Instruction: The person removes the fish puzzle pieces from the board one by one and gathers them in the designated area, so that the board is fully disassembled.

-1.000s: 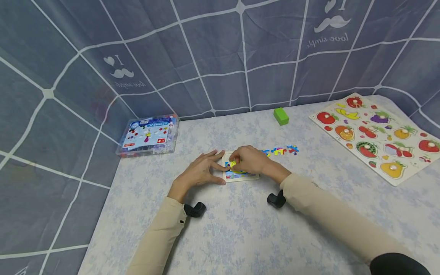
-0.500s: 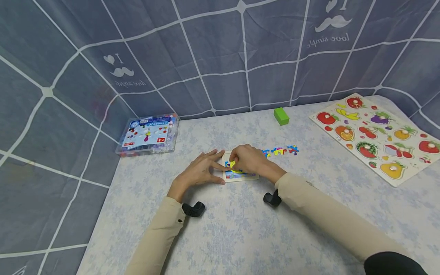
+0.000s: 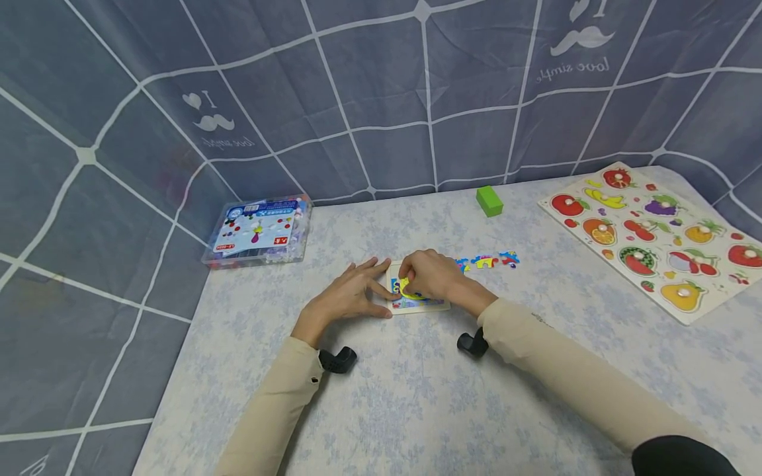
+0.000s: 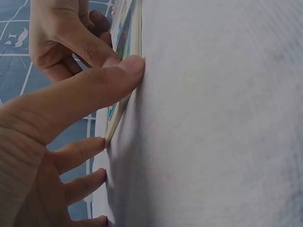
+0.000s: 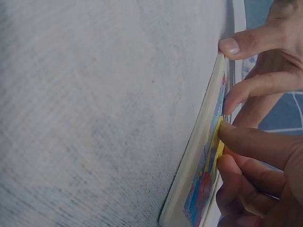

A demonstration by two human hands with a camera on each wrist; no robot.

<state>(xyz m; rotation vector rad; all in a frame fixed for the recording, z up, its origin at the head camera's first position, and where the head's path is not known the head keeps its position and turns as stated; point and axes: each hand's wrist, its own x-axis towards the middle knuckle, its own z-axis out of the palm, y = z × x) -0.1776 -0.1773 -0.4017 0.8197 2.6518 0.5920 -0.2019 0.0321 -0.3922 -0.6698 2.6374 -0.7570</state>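
A small jigsaw board (image 3: 421,311) with a pale frame and a colourful picture lies on the table between both hands. My left hand (image 3: 340,296) spreads its fingers at the board's left side. Its thumb (image 4: 130,66) rests at the near corner, and another finger reaches onto the picture. With thumb and fingertips, my right hand (image 3: 436,274) pinches a yellow jigsaw piece (image 5: 220,149) right at the board's surface. That hand hides much of the picture. Loose jigsaw pieces (image 3: 485,262) lie in a row just beyond and right of the board.
At the back left stands a clear plastic box (image 3: 258,231) with a printed label. A green block (image 3: 489,201) sits near the back edge. The large fruit peg board (image 3: 649,231) lies at the right. A grey checked curtain (image 3: 387,99) hangs behind the table.
Between the first frame and now, the right wrist has shifted slightly left and the yellow piece has turned or slid a little on the board. The left hand stays in place.
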